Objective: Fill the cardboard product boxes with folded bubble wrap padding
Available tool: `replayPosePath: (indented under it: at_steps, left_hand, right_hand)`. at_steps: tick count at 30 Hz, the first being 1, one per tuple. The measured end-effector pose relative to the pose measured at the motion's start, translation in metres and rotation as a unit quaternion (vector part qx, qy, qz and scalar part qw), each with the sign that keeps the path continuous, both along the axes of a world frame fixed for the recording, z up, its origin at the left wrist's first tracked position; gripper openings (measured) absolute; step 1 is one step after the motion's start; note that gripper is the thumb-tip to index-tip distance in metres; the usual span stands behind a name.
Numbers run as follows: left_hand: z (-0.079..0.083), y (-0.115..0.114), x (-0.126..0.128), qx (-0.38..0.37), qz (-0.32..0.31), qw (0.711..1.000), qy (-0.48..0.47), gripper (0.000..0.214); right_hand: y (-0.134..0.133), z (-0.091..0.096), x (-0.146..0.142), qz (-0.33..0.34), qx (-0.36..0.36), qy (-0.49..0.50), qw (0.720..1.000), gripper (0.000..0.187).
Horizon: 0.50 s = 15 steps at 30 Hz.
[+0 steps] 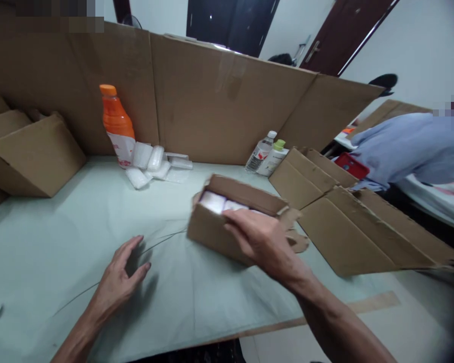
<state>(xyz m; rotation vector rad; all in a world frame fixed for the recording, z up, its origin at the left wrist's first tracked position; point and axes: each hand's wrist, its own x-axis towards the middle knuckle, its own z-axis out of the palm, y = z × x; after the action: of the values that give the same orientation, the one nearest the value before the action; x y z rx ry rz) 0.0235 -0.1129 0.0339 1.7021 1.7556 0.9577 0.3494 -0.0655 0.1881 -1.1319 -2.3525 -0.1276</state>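
A small open cardboard box (pixel 219 233) sits tilted toward me around the middle of the table, with white packs (pixel 213 201) showing inside its top. My right hand (pixel 255 234) is closed over the box's near rim, its fingertips by the white packs; part of the box is hidden beneath it. To the left, my left hand (pixel 123 275) hovers over the pale green table cover (pixel 166 302), fingers apart and holding nothing. A thin dark cord or line (pixel 159 242) runs across the cover between that hand and the box.
Tall cardboard panels (pixel 212 101) wall the table's back. Against them stand an orange bottle (pixel 117 123), white wrapped packs (pixel 151 164), a clear bottle (pixel 261 151) and a green-capped bottle (pixel 274 157). Cardboard boxes (pixel 348 232) flank the right, others (pixel 38 156) the left. A person in blue (pixel 412 146) leans nearby.
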Motion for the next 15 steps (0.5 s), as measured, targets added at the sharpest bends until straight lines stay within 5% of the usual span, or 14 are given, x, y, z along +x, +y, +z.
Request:
replayPosePath:
  at_steps: [3, 7, 11, 15]
  left_hand:
    - [0.013, 0.0, 0.0, -0.011, 0.005, 1.0, -0.024, 0.068]
    - [0.017, -0.002, -0.004, -0.015, 0.013, 0.998, -0.057, 0.067]
    - [0.008, -0.003, 0.0, -0.029, -0.001, 0.997, -0.068, 0.065]
    - [0.003, 0.002, 0.007, -0.028, -0.002, 0.998, -0.064, 0.057]
  right_hand:
    - [-0.009, 0.017, -0.03, 0.11, 0.001, 0.078, 0.991, 0.036]
    - [0.001, 0.012, -0.008, 0.018, 0.041, 0.298, 0.954, 0.031]
    - [0.016, -0.045, 0.029, -0.13, -0.1, 0.451, 0.877, 0.016]
    - [0.009, -0.11, 0.027, -0.118, -0.288, 0.476, 0.823, 0.029]
